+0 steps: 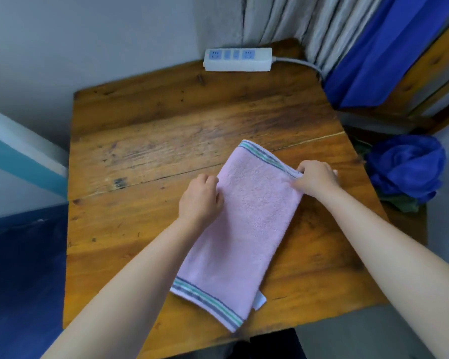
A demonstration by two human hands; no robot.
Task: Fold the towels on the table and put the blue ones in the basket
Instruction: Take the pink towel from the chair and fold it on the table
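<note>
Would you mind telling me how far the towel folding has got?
Done: blue cloth lies bundled right of the table. In hand: the pink towel is folded lengthwise; left hand and right hand hold its far end. Left: folding it across.

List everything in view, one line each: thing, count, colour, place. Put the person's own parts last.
pink towel: one, pink with grey and green stripes at both ends, lying folded lengthwise on the table, near-right part.
table: one, brown wood, filling the middle of the view.
power strip: one, white with blue sockets, at the table's far edge by the wall.
blue cloth: one bundle, blue, crumpled, off the table's right edge.
curtain: one, blue, hanging at upper right.
left hand: one, gripping the towel's left edge.
right hand: one, pinching the towel's far right corner.
</note>
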